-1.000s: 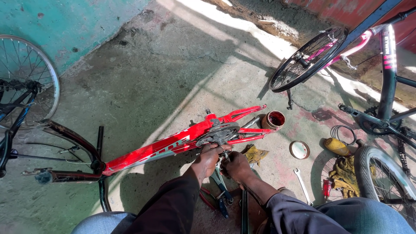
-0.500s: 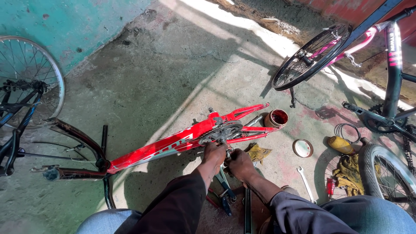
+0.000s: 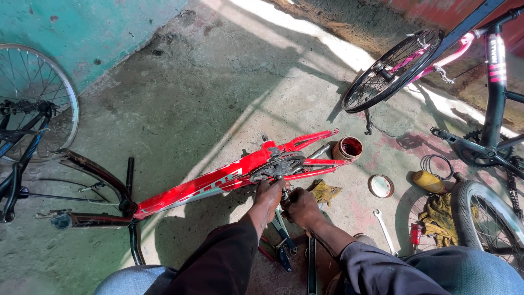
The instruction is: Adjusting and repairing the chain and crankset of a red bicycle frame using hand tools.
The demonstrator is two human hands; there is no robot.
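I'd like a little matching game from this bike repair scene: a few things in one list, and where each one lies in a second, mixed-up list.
Things:
1. red bike frame
2. open can
3. spanner
4. yellow rag

Places:
A. on the floor right of the person's right hand, near the round lid
B. lying across the floor, under both hands
C. beside the frame's rear end, upright
D. just right of the chainring, below the frame's rear stays

Pairs: 1-B, 2-C, 3-A, 4-D
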